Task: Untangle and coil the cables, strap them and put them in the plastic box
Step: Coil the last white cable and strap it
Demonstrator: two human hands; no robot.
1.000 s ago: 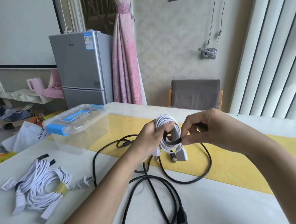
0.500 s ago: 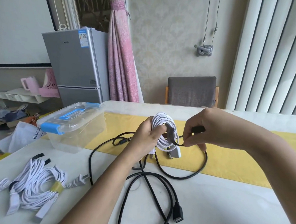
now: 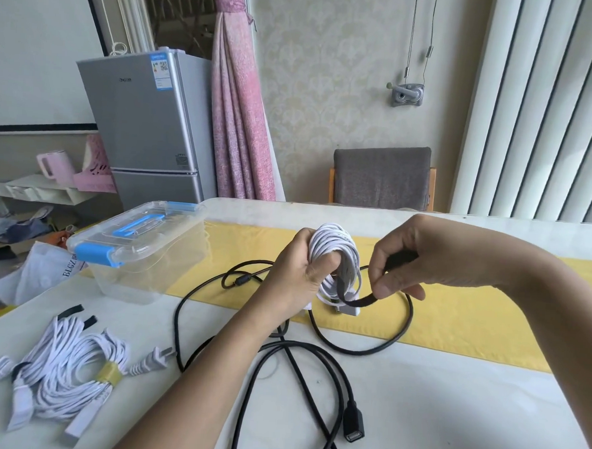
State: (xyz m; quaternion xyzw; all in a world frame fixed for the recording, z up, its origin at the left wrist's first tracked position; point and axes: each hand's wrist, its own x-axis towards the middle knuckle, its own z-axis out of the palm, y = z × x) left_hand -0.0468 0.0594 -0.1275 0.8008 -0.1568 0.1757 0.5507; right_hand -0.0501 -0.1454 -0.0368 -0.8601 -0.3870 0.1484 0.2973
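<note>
My left hand (image 3: 299, 269) grips a coiled white cable (image 3: 338, 250) upright above the table, thumb pressed into the loop. A black strap (image 3: 356, 299) runs around the coil's lower part; my right hand (image 3: 412, 261) pinches its free end and holds it out to the right. A loose black cable (image 3: 315, 359) sprawls on the table beneath both hands, its USB socket end (image 3: 354, 424) near the front. The clear plastic box (image 3: 139, 250) with blue latches and a shut lid stands at the left.
Several white cables (image 3: 64, 366) lie bundled at the front left, one bound with a yellow strap, with spare black straps (image 3: 77, 316) beside them. A yellow runner (image 3: 471, 319) crosses the white table. Beyond the table stand a grey chair (image 3: 381, 175) and a fridge (image 3: 145, 127).
My right hand has drawn the strap's free end out from the coil, down and to the right. My left hand keeps its grip on the coil.
</note>
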